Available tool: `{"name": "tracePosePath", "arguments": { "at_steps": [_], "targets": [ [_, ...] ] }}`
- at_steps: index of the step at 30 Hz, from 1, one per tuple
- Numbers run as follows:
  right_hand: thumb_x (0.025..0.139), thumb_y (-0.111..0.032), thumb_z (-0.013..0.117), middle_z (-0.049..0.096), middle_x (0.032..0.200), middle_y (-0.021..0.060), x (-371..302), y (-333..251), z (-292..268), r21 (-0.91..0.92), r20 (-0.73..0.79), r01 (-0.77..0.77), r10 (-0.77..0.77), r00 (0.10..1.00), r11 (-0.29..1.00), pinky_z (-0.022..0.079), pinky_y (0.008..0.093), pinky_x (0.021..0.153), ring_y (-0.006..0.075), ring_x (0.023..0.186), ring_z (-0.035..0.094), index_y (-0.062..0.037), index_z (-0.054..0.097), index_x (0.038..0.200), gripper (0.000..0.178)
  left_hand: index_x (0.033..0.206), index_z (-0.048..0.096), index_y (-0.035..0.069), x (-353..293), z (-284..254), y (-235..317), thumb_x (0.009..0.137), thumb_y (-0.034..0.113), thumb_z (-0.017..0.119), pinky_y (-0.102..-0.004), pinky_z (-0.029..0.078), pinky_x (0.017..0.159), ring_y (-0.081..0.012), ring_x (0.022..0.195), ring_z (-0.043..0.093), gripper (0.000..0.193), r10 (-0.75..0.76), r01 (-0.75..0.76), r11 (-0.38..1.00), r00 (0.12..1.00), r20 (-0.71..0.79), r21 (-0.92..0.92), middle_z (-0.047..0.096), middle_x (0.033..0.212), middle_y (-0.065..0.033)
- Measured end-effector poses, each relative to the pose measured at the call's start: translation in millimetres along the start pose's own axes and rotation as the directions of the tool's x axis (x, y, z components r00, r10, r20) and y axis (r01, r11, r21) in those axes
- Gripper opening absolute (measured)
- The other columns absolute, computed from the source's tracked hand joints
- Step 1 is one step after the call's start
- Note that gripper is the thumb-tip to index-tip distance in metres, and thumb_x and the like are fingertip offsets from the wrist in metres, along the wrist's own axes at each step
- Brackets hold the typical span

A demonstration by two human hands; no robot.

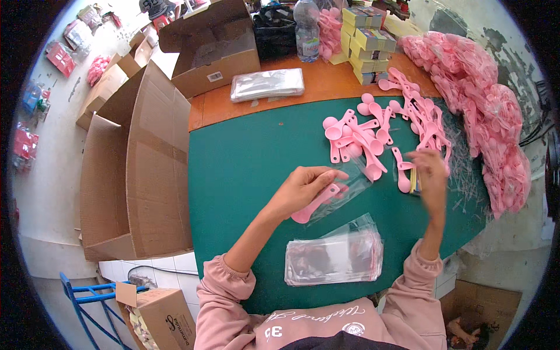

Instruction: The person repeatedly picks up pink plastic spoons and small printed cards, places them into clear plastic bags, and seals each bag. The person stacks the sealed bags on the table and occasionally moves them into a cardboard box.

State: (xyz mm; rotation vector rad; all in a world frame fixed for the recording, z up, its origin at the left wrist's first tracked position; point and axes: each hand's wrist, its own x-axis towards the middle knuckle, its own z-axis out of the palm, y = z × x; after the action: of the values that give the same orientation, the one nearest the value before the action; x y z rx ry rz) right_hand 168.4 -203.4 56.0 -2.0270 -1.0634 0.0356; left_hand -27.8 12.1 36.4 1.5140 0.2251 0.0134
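Note:
My left hand (309, 185) is closed over the middle of the green table. It grips a pink plastic spoon (315, 205) together with a clear plastic bag (349, 189); whether the spoon lies inside the bag I cannot tell. Blurred by motion, my right hand (430, 169) is over the right part of the table, and its grip does not show clearly. Just left of it are a pink spoon (403, 182) and a small yellow-edged stack of cards (415, 182), partly hidden. Loose pink spoons (353, 135) lie heaped beyond both hands. Nearer me rests a pile of clear bags (332, 259).
Large bags of pink spoons (496, 116) line the right edge. Banded card stacks (371, 44), a water bottle (307, 32) and a packet of clear bags (267, 85) stand at the back. Open cardboard boxes (157, 157) flank the left side, above a blue hand truck (87, 298).

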Motion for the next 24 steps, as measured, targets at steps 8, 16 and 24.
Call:
{"name": "tracePosePath", "arguments": {
  "at_steps": [8, 16, 24],
  "targets": [
    [0.076, -0.020, 0.060, 0.058, 0.089, 0.0184, -25, 68, -32, -0.537, -0.356, -0.500, 0.355, 0.864, 0.679, 0.041, 0.0396, 0.077, 0.0334, 0.086, 0.054, 0.0013, 0.058, 0.095, 0.029, 0.107, 0.056, -0.002, 3, -9, -4, 0.094, 0.025, 0.038, -0.0241, 0.047, 0.075, -0.0118, 0.086, 0.057, 0.035, 0.000, 0.000, 1.000, 0.999, 0.044, -0.015, 0.063, 0.092, -0.0108],
    [0.080, -0.014, 0.060, 0.059, 0.084, 0.0074, -16, 31, -20, 0.005, -0.292, -0.362, 0.348, 0.891, 0.932, 0.044, 0.0299, 0.066, 0.0167, 0.073, 0.057, -0.0013, 0.055, 0.096, 0.021, 0.100, 0.059, -0.002, 6, -3, -2, 0.093, 0.024, 0.040, -0.0231, 0.048, 0.068, -0.0101, 0.079, 0.057, 0.033, -0.076, 0.079, 0.997, 0.991, 0.106, -0.024, 0.063, 0.089, -0.0085],
    [0.082, -0.007, 0.057, 0.060, 0.077, 0.0040, -21, -52, 38, 0.504, 0.006, -0.154, 0.175, 0.985, 0.850, 0.044, 0.0204, 0.041, 0.0065, 0.059, 0.055, -0.0012, 0.054, 0.091, 0.011, 0.098, 0.060, -0.001, 6, -3, -12, 0.093, 0.024, 0.041, -0.0219, 0.047, 0.064, -0.0079, 0.075, 0.056, 0.032, -0.047, 0.035, 0.990, 0.995, 0.085, 0.134, 0.064, 0.085, -0.0058]
  ]
}}
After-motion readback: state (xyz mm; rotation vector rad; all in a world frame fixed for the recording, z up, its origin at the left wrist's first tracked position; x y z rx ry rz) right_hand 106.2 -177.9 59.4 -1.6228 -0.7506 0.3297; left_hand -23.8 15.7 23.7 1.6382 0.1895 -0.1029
